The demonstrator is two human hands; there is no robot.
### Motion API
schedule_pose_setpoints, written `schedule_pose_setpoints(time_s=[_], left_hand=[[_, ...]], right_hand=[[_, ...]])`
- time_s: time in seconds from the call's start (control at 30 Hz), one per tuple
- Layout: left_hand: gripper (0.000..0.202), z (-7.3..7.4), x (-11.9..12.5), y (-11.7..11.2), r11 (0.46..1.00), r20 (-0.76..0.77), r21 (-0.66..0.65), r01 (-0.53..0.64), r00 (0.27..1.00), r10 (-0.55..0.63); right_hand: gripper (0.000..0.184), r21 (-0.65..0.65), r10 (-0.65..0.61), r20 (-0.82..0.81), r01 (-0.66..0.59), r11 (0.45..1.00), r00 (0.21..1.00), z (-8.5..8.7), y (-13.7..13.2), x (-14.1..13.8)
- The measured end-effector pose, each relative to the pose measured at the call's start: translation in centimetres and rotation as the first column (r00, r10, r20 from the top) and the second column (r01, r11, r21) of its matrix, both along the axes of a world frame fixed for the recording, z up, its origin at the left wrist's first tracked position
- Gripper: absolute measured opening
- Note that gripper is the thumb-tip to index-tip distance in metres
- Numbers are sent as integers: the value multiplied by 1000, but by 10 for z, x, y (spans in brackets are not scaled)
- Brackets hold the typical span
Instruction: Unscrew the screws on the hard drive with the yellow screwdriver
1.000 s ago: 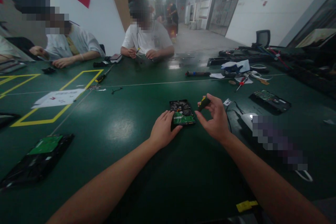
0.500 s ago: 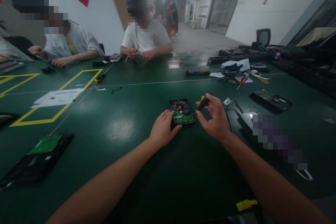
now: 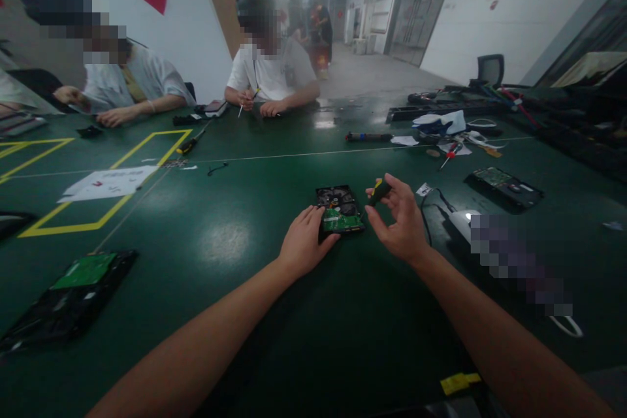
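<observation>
In front of me a hard drive (image 3: 343, 221) lies on the green table, its black metal body and green circuit board facing up. My left hand (image 3: 306, 240) grips the drive's left side, with the thumb along the near edge and the fingers at the far left. On the other side, my right hand (image 3: 399, 222) holds a black and yellow screwdriver (image 3: 379, 193) by its handle, between thumb and fingers. The handle leans, and its lower end points down toward the drive's right edge. Whether the tip touches the drive I cannot tell.
Other hard drives lie at the left (image 3: 68, 297) and right (image 3: 504, 187). A power strip-like white object (image 3: 460, 219), partly blurred out, sits beside my right forearm with a cable. Papers (image 3: 110, 183) and another screwdriver (image 3: 191, 142) lie farther off. Two co-workers sit across the table.
My hands, the hard drive and the screwdriver look unmoved. Across the table, a co-worker's hand on the right has shifted slightly left and down.
</observation>
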State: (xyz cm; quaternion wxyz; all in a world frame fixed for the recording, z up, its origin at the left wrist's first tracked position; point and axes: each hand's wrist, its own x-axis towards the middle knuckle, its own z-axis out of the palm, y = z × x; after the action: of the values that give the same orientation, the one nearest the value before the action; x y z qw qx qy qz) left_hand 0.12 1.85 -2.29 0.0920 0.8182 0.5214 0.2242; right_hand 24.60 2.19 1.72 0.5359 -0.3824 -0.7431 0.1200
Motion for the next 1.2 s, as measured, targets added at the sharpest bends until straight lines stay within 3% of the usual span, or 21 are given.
schedule_pose_setpoints(time_s=[0.23, 0.53, 0.83, 1.2], left_hand=[[70, 1, 0, 0, 1000, -8, 9, 1, 1000, -1], [69, 2, 1, -1, 1000, -12, 3, -7, 1000, 7], [68, -2, 0, 1, 1000, 0, 14, -2, 1000, 2], [70, -1, -1, 1, 1000, 0, 10, 9, 1000, -9]], right_hand=[[79, 11, 16, 10, -16, 1000, 1000, 1, -1, 0], [80, 99, -88, 59, 82, 992, 994, 5, 0, 2], [80, 30, -12, 58, 10, 1000, 998, 3, -2, -1], [79, 55, -61, 80, 56, 997, 995, 1, -1, 1]])
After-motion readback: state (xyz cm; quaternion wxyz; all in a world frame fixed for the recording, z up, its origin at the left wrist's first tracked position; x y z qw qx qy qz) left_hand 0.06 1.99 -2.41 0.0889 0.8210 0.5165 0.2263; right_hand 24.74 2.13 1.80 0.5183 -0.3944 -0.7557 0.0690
